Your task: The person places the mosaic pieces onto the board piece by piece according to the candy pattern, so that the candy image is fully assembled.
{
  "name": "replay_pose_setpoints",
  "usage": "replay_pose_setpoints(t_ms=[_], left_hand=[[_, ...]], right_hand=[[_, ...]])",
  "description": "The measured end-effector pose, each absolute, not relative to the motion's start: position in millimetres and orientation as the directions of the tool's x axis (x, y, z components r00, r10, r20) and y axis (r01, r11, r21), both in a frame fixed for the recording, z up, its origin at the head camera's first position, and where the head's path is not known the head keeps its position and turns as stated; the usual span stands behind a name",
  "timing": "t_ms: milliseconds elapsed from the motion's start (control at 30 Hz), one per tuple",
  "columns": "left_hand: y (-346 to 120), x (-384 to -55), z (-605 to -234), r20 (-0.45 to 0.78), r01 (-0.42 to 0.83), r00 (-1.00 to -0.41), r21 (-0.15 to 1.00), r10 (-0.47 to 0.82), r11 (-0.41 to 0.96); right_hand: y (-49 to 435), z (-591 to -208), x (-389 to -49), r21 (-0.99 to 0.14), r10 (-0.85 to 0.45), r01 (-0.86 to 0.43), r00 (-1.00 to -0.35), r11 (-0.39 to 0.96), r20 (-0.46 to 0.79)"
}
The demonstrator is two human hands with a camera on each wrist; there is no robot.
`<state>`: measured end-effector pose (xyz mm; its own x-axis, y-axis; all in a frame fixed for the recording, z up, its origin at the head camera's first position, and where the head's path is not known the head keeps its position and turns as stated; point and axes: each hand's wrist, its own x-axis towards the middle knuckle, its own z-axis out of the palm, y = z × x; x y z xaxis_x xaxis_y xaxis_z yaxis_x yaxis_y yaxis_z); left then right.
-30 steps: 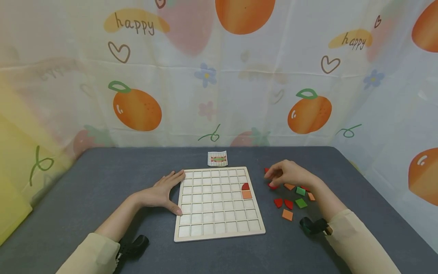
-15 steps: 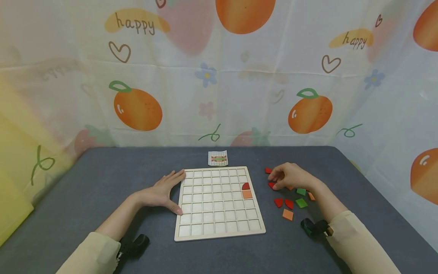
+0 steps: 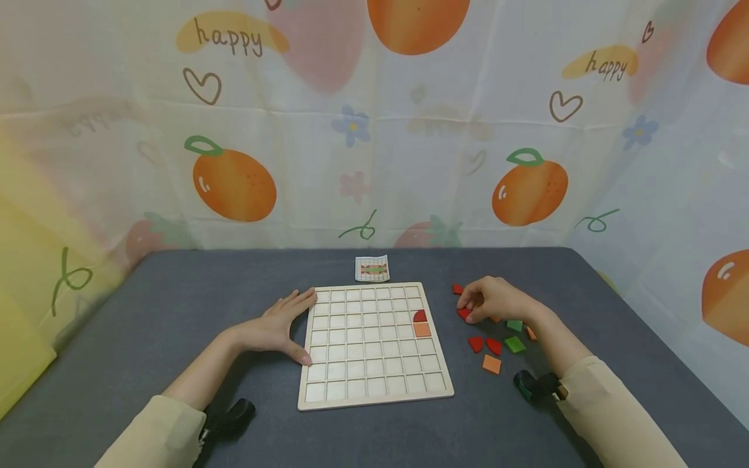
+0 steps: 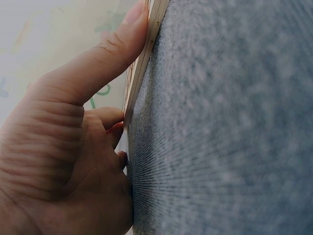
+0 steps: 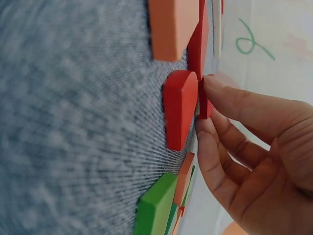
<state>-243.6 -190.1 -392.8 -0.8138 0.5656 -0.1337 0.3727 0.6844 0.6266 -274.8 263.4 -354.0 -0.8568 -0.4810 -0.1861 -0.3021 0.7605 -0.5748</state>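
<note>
A pale wooden grid board [image 3: 374, 404] lies on the dark table. Two tiles sit in its right-hand column: a red rounded one [image 3: 419, 316] and an orange square [image 3: 422, 330]. My left hand [image 3: 275, 331] rests spread along the board's left side, thumb and fingertips touching its edge; the left wrist view shows the thumb [image 4: 112, 56] against the rim. Right of the board, my right hand [image 3: 497, 304] pinches a small red tile [image 5: 204, 100] between thumb and fingers, low at the table. The hand partly hides other tiles in the head view.
Several loose tiles lie around my right hand: red ones [image 3: 494, 346], an orange square [image 3: 491, 364], and green ones [image 3: 515, 344]. A small printed pattern card [image 3: 372, 268] lies just beyond the board. A fruit-print cloth [image 3: 421, 149] hangs behind the table.
My right hand has shifted slightly right, and its thumb and fingers have come down onto the red tile. The left hand keeps its place on the board.
</note>
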Motion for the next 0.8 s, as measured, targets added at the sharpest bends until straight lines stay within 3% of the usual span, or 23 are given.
replay_pose_setpoints(t_ms=[800], left_hand=[[-189.3, -243.8, -392.9, -0.125, 0.372, -0.818, 0.629, 0.561, 0.683]], right_hand=[[255.7, -346.2, -272.6, -0.653, -0.533, -0.311, -0.829, 0.691, -0.17]])
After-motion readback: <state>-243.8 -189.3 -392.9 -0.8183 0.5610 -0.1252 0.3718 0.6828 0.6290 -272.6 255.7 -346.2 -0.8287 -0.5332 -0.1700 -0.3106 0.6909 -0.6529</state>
